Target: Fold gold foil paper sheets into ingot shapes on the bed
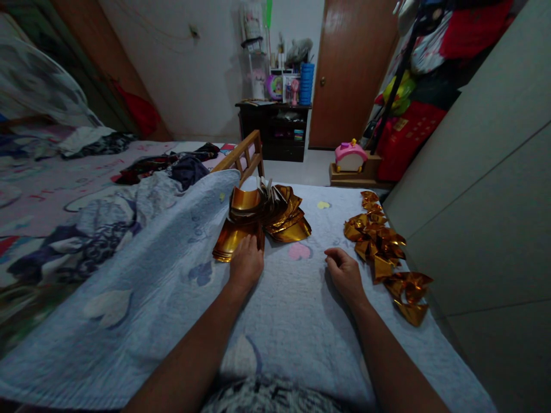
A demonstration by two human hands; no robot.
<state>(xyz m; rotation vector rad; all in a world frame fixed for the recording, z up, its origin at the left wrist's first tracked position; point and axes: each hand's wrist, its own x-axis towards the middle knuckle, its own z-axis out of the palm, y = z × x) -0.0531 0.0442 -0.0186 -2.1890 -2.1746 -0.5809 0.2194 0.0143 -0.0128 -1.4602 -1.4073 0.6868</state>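
A pile of shiny gold foil sheets (pixel 279 215) lies fanned out on the light blue bedspread (pixel 297 310). At the pile's near left edge, my left hand (pixel 247 263) touches the sheets with its fingers curled and pressed together; the fingertips are hidden against the foil. My right hand (pixel 344 272) rests over the bedspread further right, its fingers curled in and the thumb close to them. Nothing shows in that hand. Several folded, crumpled gold foil pieces (pixel 374 238) form a row along the bed's right edge, just right of my right hand.
A wooden bed rail (pixel 241 155) stands behind the foil pile. Rumpled clothes (pixel 150 189) lie on another bed at left, near a fan (pixel 38 80). A pale cabinet (pixel 486 189) borders the right side. A pink toy (pixel 349 156) and a dark shelf (pixel 275 132) are beyond.
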